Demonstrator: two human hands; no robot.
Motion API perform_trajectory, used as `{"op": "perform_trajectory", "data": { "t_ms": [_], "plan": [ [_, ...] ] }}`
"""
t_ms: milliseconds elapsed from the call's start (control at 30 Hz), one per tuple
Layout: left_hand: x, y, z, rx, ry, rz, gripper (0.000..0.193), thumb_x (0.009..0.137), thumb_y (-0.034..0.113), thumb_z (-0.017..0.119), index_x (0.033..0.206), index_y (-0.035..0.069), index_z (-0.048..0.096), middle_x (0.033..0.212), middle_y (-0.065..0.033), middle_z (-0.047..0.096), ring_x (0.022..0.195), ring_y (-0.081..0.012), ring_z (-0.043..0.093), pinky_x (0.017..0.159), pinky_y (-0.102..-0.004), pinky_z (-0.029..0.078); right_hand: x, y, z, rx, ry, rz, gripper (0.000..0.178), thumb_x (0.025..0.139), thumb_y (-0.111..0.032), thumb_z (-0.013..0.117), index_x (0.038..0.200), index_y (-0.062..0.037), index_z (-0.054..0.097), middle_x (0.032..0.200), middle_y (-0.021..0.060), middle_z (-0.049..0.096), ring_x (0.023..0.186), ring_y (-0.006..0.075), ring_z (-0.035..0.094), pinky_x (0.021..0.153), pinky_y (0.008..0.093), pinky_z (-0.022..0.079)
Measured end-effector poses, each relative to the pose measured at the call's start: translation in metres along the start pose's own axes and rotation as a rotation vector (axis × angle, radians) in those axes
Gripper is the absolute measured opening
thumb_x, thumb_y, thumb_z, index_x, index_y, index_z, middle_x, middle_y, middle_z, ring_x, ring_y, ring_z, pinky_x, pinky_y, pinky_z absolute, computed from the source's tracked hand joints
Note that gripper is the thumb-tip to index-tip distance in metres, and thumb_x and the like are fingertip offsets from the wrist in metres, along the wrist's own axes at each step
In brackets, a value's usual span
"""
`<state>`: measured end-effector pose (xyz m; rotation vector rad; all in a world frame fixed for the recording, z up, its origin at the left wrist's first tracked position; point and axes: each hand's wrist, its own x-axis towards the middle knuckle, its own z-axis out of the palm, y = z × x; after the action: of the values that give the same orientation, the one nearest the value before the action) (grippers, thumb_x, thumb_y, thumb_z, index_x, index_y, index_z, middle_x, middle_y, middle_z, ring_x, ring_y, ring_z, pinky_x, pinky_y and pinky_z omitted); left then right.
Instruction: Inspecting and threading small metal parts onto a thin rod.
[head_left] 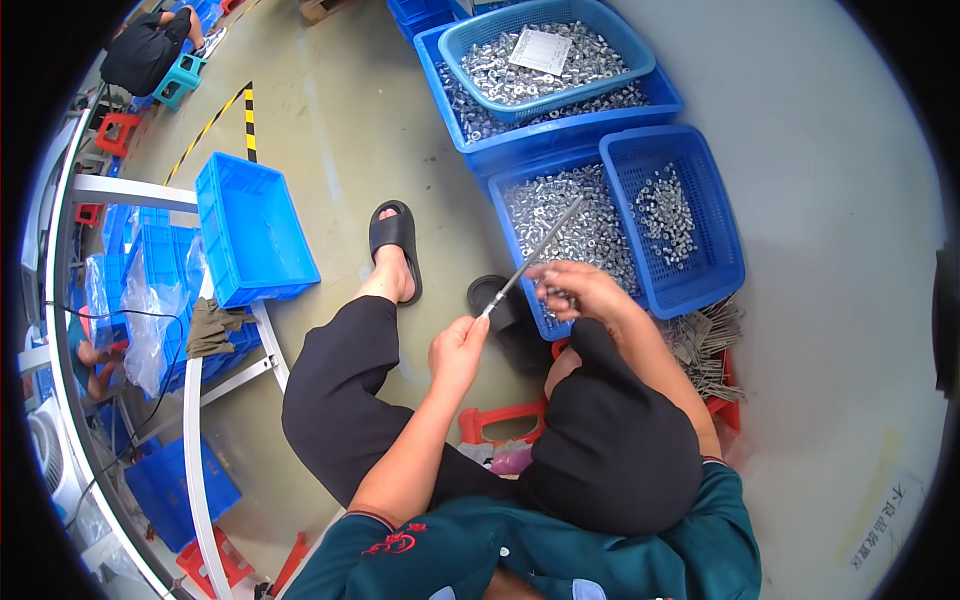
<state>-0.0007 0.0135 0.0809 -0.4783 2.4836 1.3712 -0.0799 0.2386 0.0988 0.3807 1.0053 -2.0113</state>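
My left hand (457, 350) grips the lower end of a long thin metal rod (535, 255) that slants up to the right. My right hand (580, 290) is closed around the rod's middle, its fingers pinching small silver parts there. Both hands hover above a blue crate of small silver metal nuts (570, 225), just in front of my knees. What exactly sits between the right fingers is too small to tell.
A blue mesh basket (680, 215) with a few nuts sits right of the crate. Farther off stands a larger crate with a basket of nuts (545, 60). An empty blue bin (250, 230) rests on a white frame at left. Metal rods (710, 345) lie by a red stool.
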Motion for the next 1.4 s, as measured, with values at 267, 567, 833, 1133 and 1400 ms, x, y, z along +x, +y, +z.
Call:
{"op": "perform_trajectory", "data": {
  "t_ms": [267, 567, 833, 1133, 1400],
  "plan": [
    [-0.011, -0.019, -0.009, -0.040, -0.007, 0.045, 0.038, 0.085, 0.031, 0.059, 0.062, 0.003, 0.048, 0.048, -0.0045, 0.038, 0.046, -0.0115, 0.035, 0.044, -0.0320, 0.030, -0.001, -0.021, -0.039, 0.367, 0.019, -0.260, 0.017, 0.093, -0.019, 0.050, 0.095, -0.0024, 0.053, 0.070, 0.0022, 0.049, 0.046, 0.0028, 0.036, 0.035, 0.0158, 0.026],
    [-0.021, -0.014, -0.013, 0.030, -0.047, 0.055, 0.038, 0.086, 0.031, 0.059, 0.062, 0.004, 0.046, 0.048, -0.0055, 0.036, 0.045, -0.0120, 0.035, 0.044, -0.0324, 0.030, 0.001, -0.028, -0.036, 0.504, 0.003, -0.251, 0.029, 0.091, -0.031, 0.052, 0.096, -0.0033, 0.056, 0.066, 0.0001, 0.046, 0.046, 0.0039, 0.034, 0.036, 0.0158, 0.024],
    [-0.019, -0.016, -0.017, 0.056, -0.045, 0.051, 0.036, 0.085, 0.032, 0.059, 0.065, 0.004, 0.049, 0.049, -0.0081, 0.040, 0.044, -0.0162, 0.037, 0.045, -0.0339, 0.033, -0.003, -0.034, -0.026, 0.437, -0.005, -0.190, 0.018, 0.090, -0.019, 0.053, 0.097, -0.0024, 0.056, 0.065, -0.0002, 0.045, 0.045, 0.0043, 0.034, 0.037, 0.0165, 0.025],
    [-0.016, -0.017, -0.016, -0.029, -0.029, 0.097, 0.034, 0.087, 0.027, 0.058, 0.064, 0.003, 0.048, 0.050, -0.0033, 0.036, 0.047, -0.0101, 0.034, 0.045, -0.0302, 0.031, -0.009, -0.030, 0.001, 0.136, 0.063, -0.264, 0.031, 0.093, -0.027, 0.047, 0.106, -0.0014, 0.057, 0.062, -0.0027, 0.042, 0.046, 0.0033, 0.033, 0.039, 0.0165, 0.024],
    [-0.010, -0.021, -0.007, -0.208, -0.046, 0.034, 0.035, 0.088, 0.025, 0.057, 0.063, 0.004, 0.045, 0.053, 0.0028, 0.031, 0.052, -0.0052, 0.030, 0.045, -0.0277, 0.027, -0.001, -0.001, -0.005, 0.033, 0.210, -0.071, 0.029, 0.084, -0.002, 0.050, 0.113, 0.0025, 0.049, 0.081, 0.0052, 0.052, 0.057, 0.0078, 0.041, 0.044, 0.0197, 0.033]
  ]
}}
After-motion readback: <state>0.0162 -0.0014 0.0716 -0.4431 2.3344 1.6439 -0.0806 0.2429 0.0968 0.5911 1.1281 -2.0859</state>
